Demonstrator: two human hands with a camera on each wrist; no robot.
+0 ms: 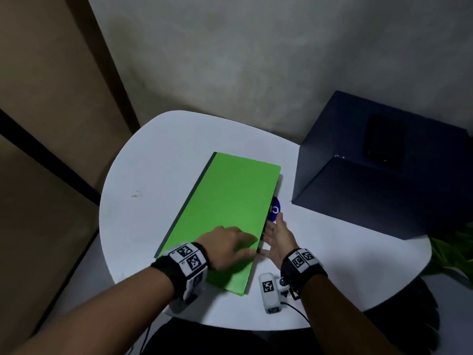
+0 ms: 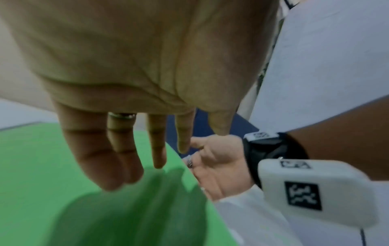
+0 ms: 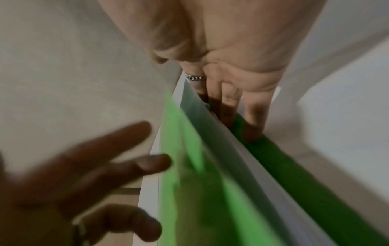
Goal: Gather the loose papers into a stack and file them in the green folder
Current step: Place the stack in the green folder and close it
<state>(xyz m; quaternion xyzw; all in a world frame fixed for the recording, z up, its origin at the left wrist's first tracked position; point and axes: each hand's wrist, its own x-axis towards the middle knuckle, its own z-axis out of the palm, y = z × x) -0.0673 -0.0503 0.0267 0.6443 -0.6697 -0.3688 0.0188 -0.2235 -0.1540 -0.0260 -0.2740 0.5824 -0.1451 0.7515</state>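
My left hand [image 1: 225, 245] lies flat on the near half of the green folder [image 1: 225, 201], fingers straight and spread, pressing the cover down and gripping nothing. My right hand [image 1: 277, 238] is just to the right of it at the folder's open long edge, fingers extended and tucked against that edge. From the right wrist view the fingertips [image 3: 251, 131] sit on the lower green flap right under the papers [image 3: 221, 133]. It presses rather than pinches.

The folder sits on the white table [image 1: 153, 162], under and ahead of both hands, its spine on the side away from my right hand. The sheets show only as a thin pale band between the two green covers, so I judge them already inside and the job nearly finished.

I expect the folder to be light thin card, fairly stiff when flat but quick to bow or spring open if lifted by one corner. The sheets are smooth and will likely slip out of the open side if it tips that way. I would pinch the open long edge through both covers and papers together, with the other hand under the spine.

Beyond my right fingertips a dark blue round thing [image 1: 275, 207] pokes out from under the folder, with a white letter that looks like "C"; the rest is hidden. The dark blue box [image 1: 371, 180] further right carries faint marks I can't make out.
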